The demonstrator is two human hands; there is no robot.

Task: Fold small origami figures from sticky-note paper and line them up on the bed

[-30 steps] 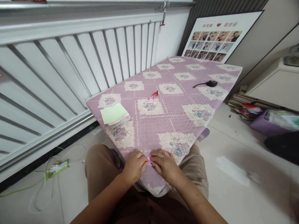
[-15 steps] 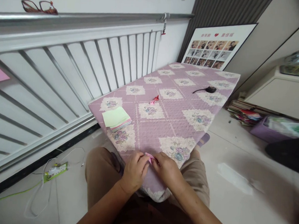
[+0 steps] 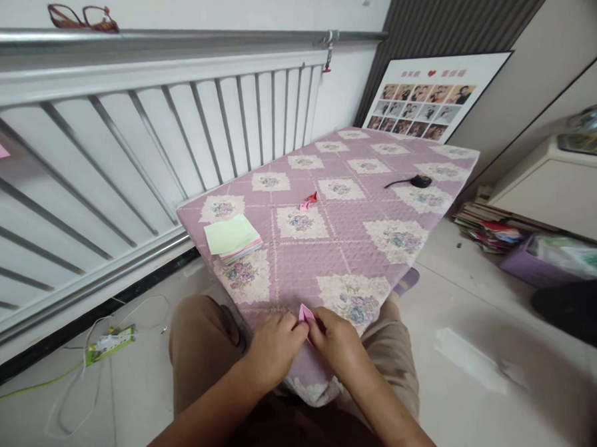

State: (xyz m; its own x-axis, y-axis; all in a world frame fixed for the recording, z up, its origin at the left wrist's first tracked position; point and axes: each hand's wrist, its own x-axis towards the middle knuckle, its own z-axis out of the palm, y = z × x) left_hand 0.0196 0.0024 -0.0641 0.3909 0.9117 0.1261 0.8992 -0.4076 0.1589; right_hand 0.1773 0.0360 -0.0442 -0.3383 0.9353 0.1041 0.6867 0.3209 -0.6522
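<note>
A small folded piece of pink paper (image 3: 306,313) is pinched between my two hands, just above the near corner of the cloth-covered table (image 3: 295,283). My left hand (image 3: 278,342) closes on its left side, thumb and forefinger together. My right hand (image 3: 333,339) grips the right side, its fingers curled. The lower part of the paper is hidden by my fingers. Ahead on the table lie two little folded paper figures, one red (image 3: 312,197) and one pink (image 3: 305,206). To the left is a stack of coloured paper squares (image 3: 232,237), pale green on top.
A black object with a thin tail (image 3: 421,181) rests at the table's right side. A white radiator (image 3: 183,137) runs along the left, with glasses (image 3: 83,19) on the pipe above. A power strip (image 3: 110,345) with cables lies on the floor at left.
The pink paper has turned more upright, its tip now pointing away from me. My left hand has shifted slightly right, its fingers closer to my right hand.
</note>
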